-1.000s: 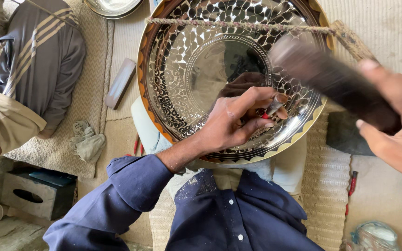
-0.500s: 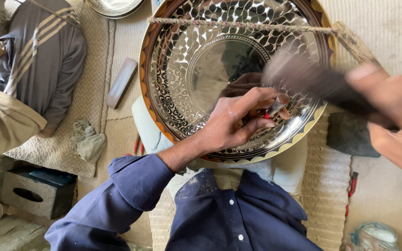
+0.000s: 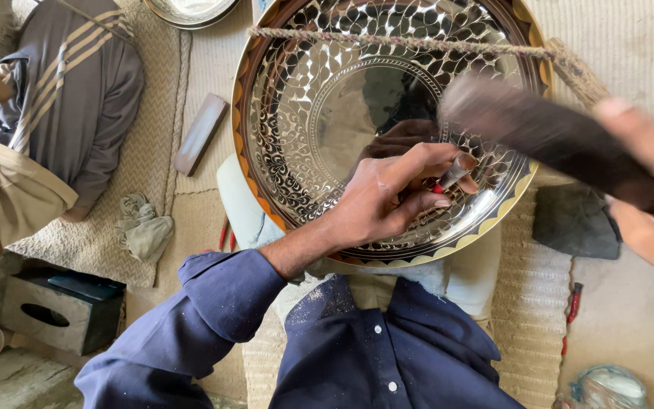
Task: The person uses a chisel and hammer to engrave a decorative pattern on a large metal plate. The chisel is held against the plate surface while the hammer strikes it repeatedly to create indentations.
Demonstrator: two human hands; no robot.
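Two hands work over a large engraved metal tray (image 3: 304, 129) that leans against the person's lap, a rope (image 3: 387, 42) stretched across its upper part. The left hand (image 3: 391, 201) rests on the tray's lower right area, fingers pinched together around a small chisel (image 3: 452, 174) with a red band, its tip on the patterned surface. The right hand (image 3: 652, 204) is clamped on the handle of a dark hammer (image 3: 546, 136), blurred, hovering just above the chisel. Left of the tray, a flat brown rectangular block (image 3: 200, 132) lies on the woven mat (image 3: 145, 159), with a crumpled greyish rag (image 3: 144, 227) below it. At lower left sits a dark box (image 3: 62, 310) with an oval slot.
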